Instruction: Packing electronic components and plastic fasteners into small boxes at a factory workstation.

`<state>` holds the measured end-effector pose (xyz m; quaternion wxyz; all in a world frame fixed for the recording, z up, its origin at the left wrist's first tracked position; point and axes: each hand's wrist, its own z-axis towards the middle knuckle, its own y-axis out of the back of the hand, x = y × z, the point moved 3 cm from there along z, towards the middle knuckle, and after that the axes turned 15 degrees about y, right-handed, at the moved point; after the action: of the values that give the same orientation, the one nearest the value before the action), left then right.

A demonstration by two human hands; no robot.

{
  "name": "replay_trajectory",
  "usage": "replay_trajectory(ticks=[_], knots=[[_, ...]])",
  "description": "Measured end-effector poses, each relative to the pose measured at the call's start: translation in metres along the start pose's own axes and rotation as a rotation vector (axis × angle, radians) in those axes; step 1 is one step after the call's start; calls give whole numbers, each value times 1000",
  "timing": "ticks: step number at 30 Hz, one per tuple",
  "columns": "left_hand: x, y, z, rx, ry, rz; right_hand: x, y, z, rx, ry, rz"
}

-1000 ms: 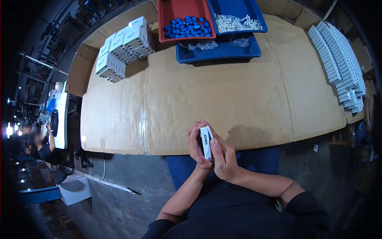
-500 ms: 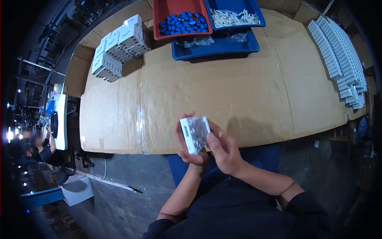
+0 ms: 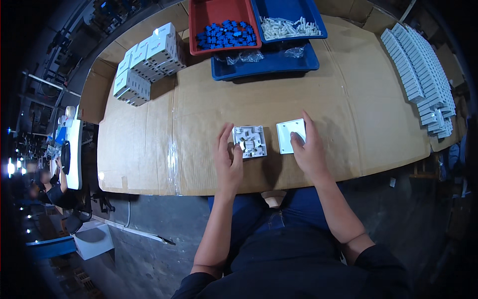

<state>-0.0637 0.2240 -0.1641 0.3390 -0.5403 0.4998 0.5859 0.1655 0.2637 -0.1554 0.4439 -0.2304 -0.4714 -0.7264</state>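
Note:
Just in from the table's front edge, the two halves of a small square white plastic box are apart, side by side. My left hand (image 3: 229, 162) grips the left side of the box base (image 3: 255, 135), its thumb at the near left corner and fingers along the outer edge. The base faces up and shows moulded clips and ridges inside. To its right, my right hand (image 3: 311, 149) holds the flat lid (image 3: 285, 130) by its right side, thumb over the inner face and fingers along the edge. Dark spots show near the lid's corners.
A red tray (image 3: 194, 30) of blue plastic pieces and a blue tray (image 3: 323, 25) of white pieces rest at the back, above another blue tray (image 3: 224, 74) with clear bags. White boxes (image 3: 149, 57) are stacked back left; rows of white pieces (image 3: 420, 74) line the right.
The white box, closed or nearly so between my hands, has come apart into base and lid. Both hands have moved forward over the table and separated, one half in each.

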Motion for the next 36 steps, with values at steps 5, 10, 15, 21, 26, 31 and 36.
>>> replay_trajectory(ticks=[5, 10, 15, 21, 26, 31, 36], knots=[[-3, 1, -21, 34, -279, 754, -6, 15, -14, 74, 225, -268], [8, -19, -44, 194, -255, 935, -8, -4, -30, 397, 280, -339], [8, -22, -49, 164, -232, 950, -5, 2, -34, 442, 260, -324], [10, -24, -63, 125, -224, 919, 5, 15, -61, 508, 255, -327], [6, -27, -55, 101, -222, 826, 7, 15, -52, 501, 288, -335], [8, -31, -46, 65, -246, 782, -3, 27, 8, 303, 449, -176], [4, -28, -51, 20, -298, 698, -37, 37, 145, 163, 407, -253]])
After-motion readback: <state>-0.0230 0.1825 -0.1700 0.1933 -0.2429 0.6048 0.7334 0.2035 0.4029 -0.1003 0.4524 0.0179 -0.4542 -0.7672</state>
